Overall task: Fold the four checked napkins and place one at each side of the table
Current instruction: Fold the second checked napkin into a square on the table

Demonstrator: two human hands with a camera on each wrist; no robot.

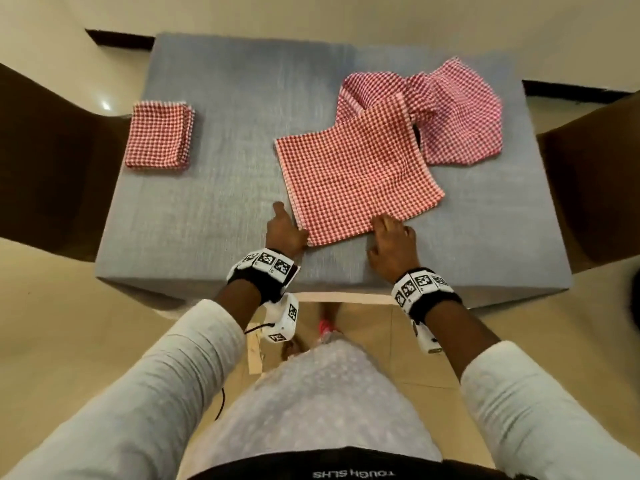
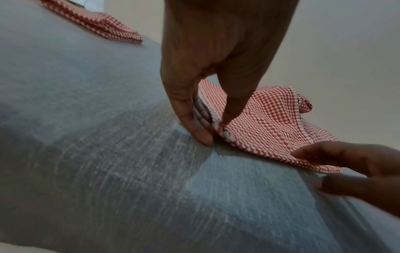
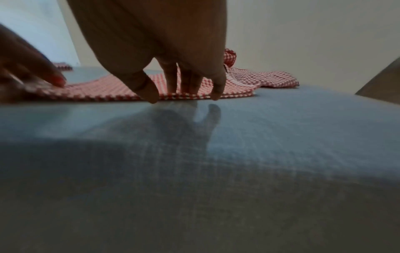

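A half-folded red-and-white checked napkin [image 1: 356,174] lies on the grey table [image 1: 214,202], right of centre. My left hand [image 1: 294,233] pinches its near left corner between thumb and finger, seen close up in the left wrist view [image 2: 216,131]. My right hand [image 1: 381,233] holds the near edge further right, fingers on top and thumb at the edge [image 3: 179,95]. A folded checked napkin [image 1: 157,135] sits at the table's left side. Crumpled checked napkins [image 1: 457,116] lie heaped at the back right, partly under the half-folded one.
Dark brown chairs stand at the table's left [image 1: 41,161] and right [image 1: 595,181] sides. Bare grey tabletop stretches across the back left and along the near edge. Beige floor surrounds the table.
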